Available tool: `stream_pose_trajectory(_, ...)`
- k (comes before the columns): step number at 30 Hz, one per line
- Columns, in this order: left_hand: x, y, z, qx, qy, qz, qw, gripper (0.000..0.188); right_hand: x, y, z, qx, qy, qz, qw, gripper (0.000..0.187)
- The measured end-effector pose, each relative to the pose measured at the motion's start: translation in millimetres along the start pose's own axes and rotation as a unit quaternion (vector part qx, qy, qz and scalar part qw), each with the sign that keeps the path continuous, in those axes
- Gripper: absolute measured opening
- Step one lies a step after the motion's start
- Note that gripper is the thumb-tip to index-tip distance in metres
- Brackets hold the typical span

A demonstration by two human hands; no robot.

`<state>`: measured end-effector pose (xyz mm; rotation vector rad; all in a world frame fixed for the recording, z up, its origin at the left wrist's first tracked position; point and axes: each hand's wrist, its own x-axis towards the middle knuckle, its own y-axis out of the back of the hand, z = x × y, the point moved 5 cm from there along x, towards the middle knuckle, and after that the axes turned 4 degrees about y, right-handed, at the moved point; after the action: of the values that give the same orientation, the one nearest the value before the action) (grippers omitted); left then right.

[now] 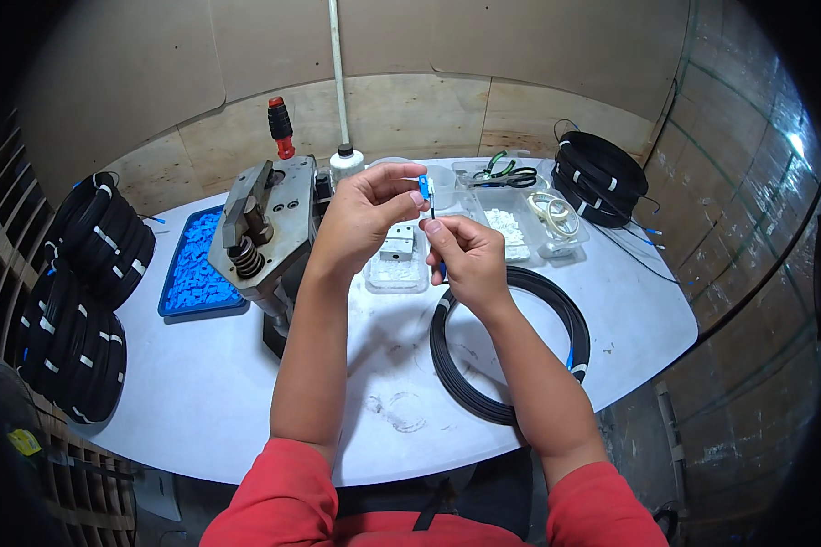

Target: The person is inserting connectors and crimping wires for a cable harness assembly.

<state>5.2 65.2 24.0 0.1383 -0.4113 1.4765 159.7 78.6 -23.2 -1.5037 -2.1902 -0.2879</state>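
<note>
Above the middle of the table, my left hand [367,214] pinches a small blue plastic connector housing [424,186] between thumb and fingertips. Just below it, my right hand [470,260] is closed on the thin black cable [432,213], whose upper end meets the blue piece. I cannot tell how far the cable sits inside it. A bit of blue shows under the curled right fingers. Beneath my right forearm lies a coil of black cable [443,365] with white bands and a blue tip. A metal block [398,244] in a clear tray stands behind my hands.
A metal press [278,214] with a red-black handle stands left, beside a blue tray [169,308] of blue pieces. Black cable coils [73,346] are stacked far left, another stack [602,173] back right. Behind are a white bottle [346,164], scissors [511,178] and clear bins [566,244].
</note>
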Motion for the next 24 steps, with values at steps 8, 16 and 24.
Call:
stream_pose_trajectory(8, 0.2, 0.8, 0.3, 0.002, -0.002, -0.006, 1.0, 0.035, -1.2, -1.0, -1.0, 0.003, 0.004, 0.007, 1.0, 0.023)
stream_pose_trajectory(16, 0.3, 0.9, -0.4, 0.006, -0.004, -0.006, 1.0, 0.035, -1.4, -0.5, 0.8, -0.002, 0.012, 0.014, 1.0, 0.022)
stream_pose_trajectory(24, -1.1, 1.3, 0.3, 0.011, -0.004, -0.009, 1.0, 0.033, -1.9, -0.8, 1.7, -0.015, 0.023, 0.029, 0.999, 0.021)
